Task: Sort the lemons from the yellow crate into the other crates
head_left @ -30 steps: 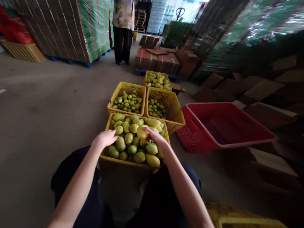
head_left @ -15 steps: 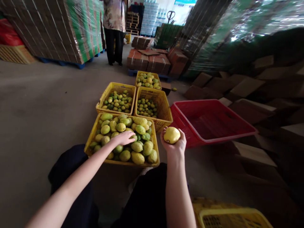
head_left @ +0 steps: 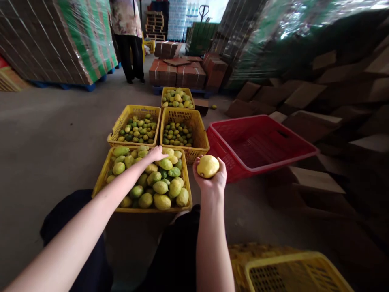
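Note:
A big yellow lemon (head_left: pixel 208 166) rests in my right hand (head_left: pixel 211 182), palm up, with the fingers curled around its sides. My left hand (head_left: pixel 156 153) is over the far side of the nearest yellow crate (head_left: pixel 142 210), which is heaped with large green and yellow lemons (head_left: pixel 160 187). Its thumb stands apart from the other fingers, partly turned away from me, and touches or hovers just above the fruit. No lemon shows in that hand.
Behind stand a left yellow crate (head_left: pixel 113 136) and a right one (head_left: pixel 202 140), both with smaller lemons, and a further filled crate (head_left: pixel 178 88). A red crate (head_left: pixel 264 162) is at right, near cardboard boxes (head_left: pixel 304 95). Another yellow crate (head_left: pixel 285 263) lies lower right. A person (head_left: pixel 129 40) stands beyond.
My left hand has moved from the crate's middle toward its far edge. The view has shifted, so the crates sit further left. The right hand still holds the lemon.

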The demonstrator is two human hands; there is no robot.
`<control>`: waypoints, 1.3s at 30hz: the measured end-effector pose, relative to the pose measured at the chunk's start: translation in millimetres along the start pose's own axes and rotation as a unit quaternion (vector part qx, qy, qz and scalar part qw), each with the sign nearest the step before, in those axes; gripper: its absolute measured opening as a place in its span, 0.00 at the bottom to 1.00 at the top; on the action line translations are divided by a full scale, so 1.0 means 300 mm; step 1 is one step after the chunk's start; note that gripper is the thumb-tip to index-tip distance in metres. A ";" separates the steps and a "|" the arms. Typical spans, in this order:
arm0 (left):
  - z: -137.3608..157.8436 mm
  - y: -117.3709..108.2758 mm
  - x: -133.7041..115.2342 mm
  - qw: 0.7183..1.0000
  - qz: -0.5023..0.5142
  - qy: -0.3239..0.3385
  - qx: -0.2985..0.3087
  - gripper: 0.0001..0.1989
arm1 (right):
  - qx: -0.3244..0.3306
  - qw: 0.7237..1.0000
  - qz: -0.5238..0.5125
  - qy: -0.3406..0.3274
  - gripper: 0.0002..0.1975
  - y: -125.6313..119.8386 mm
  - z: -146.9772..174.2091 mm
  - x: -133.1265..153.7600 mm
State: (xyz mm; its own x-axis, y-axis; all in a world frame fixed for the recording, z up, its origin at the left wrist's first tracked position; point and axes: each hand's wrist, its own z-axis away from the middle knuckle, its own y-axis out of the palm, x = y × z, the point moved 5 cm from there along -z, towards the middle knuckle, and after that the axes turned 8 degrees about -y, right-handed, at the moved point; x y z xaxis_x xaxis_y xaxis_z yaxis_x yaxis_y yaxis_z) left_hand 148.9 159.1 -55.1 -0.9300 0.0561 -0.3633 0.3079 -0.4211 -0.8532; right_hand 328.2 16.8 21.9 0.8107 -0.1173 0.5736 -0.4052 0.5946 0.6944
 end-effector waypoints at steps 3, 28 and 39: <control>0.035 0.091 0.000 0.999 0.027 -0.022 0.000 0.40 | 0.033 0.999 0.032 -0.022 0.13 0.010 -0.020 -0.014; 0.480 -0.213 0.256 0.532 0.842 0.049 0.072 0.25 | 0.207 0.968 0.134 0.048 0.16 0.157 0.085 -0.313; 0.500 -0.243 0.300 0.559 0.829 -0.037 0.005 0.23 | 0.205 0.963 0.168 0.041 0.16 0.238 0.157 -0.438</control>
State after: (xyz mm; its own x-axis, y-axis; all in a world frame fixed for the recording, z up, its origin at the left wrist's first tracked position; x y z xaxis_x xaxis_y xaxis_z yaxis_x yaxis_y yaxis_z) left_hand 12.5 59.0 30.5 0.6244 -0.4560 -0.6341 0.7574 0.1552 0.6342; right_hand 172.7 37.2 16.6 0.6277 0.1000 0.7720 -0.7705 0.2212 0.5978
